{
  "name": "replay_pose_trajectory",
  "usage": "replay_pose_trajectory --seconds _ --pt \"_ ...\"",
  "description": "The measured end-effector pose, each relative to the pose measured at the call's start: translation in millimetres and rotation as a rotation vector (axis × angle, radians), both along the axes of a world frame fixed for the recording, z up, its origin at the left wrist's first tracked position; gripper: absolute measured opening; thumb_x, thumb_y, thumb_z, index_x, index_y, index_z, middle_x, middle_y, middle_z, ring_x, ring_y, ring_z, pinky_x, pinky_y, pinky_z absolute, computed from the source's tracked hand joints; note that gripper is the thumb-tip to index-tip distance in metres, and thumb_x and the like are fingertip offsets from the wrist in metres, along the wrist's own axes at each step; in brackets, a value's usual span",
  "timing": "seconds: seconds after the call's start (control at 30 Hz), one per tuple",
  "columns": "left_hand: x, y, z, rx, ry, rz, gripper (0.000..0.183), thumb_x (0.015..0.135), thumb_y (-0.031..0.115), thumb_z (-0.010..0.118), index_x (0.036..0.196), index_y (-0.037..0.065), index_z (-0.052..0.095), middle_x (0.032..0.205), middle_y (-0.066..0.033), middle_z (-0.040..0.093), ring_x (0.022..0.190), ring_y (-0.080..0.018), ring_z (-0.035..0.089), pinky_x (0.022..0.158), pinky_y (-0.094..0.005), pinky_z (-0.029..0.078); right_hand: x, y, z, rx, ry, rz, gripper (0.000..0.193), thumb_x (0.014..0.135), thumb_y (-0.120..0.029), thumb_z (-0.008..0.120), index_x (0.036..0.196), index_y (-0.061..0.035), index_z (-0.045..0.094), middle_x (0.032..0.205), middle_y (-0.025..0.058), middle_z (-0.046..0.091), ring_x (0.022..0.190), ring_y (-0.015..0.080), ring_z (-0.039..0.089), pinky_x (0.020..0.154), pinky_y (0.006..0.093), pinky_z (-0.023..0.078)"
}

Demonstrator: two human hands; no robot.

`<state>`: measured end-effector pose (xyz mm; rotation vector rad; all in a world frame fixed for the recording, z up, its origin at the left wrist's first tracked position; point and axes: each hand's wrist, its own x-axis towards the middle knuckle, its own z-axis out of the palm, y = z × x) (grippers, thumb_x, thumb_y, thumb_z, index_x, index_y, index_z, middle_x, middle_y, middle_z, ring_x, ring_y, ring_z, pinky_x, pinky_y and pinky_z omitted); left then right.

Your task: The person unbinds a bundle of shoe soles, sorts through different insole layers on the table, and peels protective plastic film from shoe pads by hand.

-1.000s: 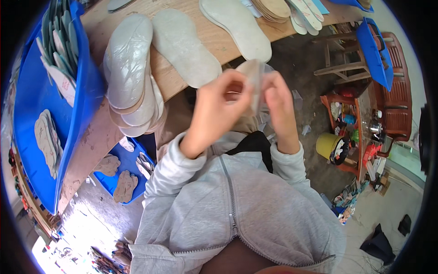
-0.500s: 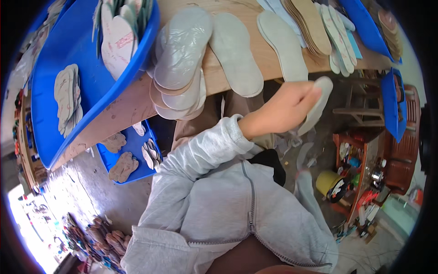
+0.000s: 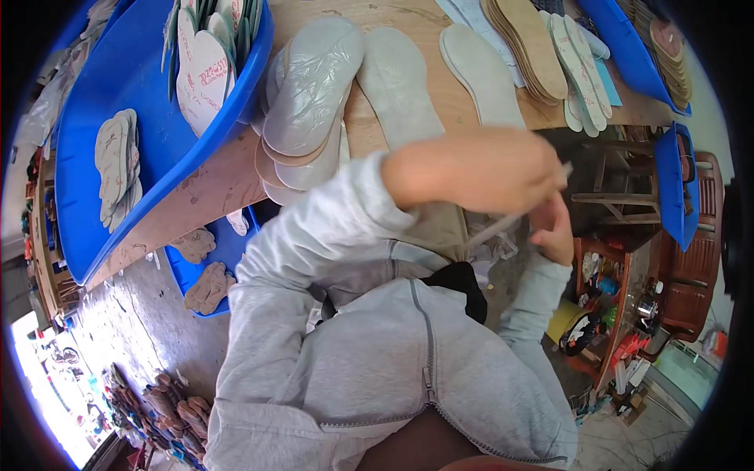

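Insole (image 3: pixel 493 231), pale, thin and seen nearly edge-on, hangs in the air in front of the near edge of the worktop (image 3: pixel 393 11), pinched by the left hand (image 3: pixel 483 169), whose curled fingers hide much of it. The right hand (image 3: pixel 554 229) is just beside it, fingers and thumb bent; blur and overlap make it impossible to tell whether it grips the piece. Behind the left hand lie a light grey sole piece (image 3: pixel 400 78) and a pale sole piece (image 3: pixel 479 67), their near ends covered by it. A glossy-topped stack (image 3: pixel 314 86) stands to their left, next to a blue tub (image 3: pixel 177 153) holding more insoles. Farther right are a tan stack (image 3: pixel 538 55) and narrow white soles (image 3: pixel 580 67).
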<state>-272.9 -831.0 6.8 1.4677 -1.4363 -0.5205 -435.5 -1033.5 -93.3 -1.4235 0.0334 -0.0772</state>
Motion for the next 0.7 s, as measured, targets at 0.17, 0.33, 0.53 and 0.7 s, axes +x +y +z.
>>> replay_pose_trajectory --seconds 0.17,0.33,0.53,0.7 --pt "86 28 30 0.172 -0.453 0.521 0.027 0.089 0.023 0.056 0.084 -0.002 0.064 0.081 -0.0218 0.063 0.077 -0.0374 0.062 0.07 -0.0468 0.048 66 65 12 0.424 0.029 -0.012 0.077 0.077 -0.011 0.075 0.139 0.0025 0.032 0.127 0.0134 0.056 0.114 0.0214 0.056 0.098 0.0336 0.042" --pt "157 41 6 0.261 -0.718 0.739 0.028 0.084 0.024 0.058 0.073 0.0 0.067 0.073 -0.0229 0.064 0.07 -0.0383 0.064 0.068 -0.0472 0.05 114 113 14 0.214 0.0 -0.142 0.064 0.084 -0.007 0.066 0.138 0.0002 0.033 0.114 0.0137 0.061 0.102 0.0193 0.061 0.088 0.0321 0.049" --pt "186 40 -66 0.46 -0.72 0.992 0.023 0.078 0.025 0.065 0.075 0.003 0.07 0.079 -0.021 0.067 0.079 -0.0353 0.066 0.073 -0.0459 0.05 139 133 7 -0.738 -0.122 -0.305 0.044 0.083 -0.009 0.066 0.123 0.0001 0.051 0.102 0.0188 0.06 0.093 0.0284 0.06 0.081 0.0352 0.048" --pt "182 55 -87 0.449 -0.883 0.972 0.019 0.088 0.022 0.057 0.083 0.005 0.065 0.088 -0.0127 0.065 0.09 -0.0279 0.062 0.075 -0.0403 0.047 139 138 2 -0.922 -0.161 -0.298 0.039 0.081 -0.011 0.067 0.117 -0.001 0.057 0.106 0.0168 0.057 0.093 0.0313 0.057 0.084 0.0379 0.045"
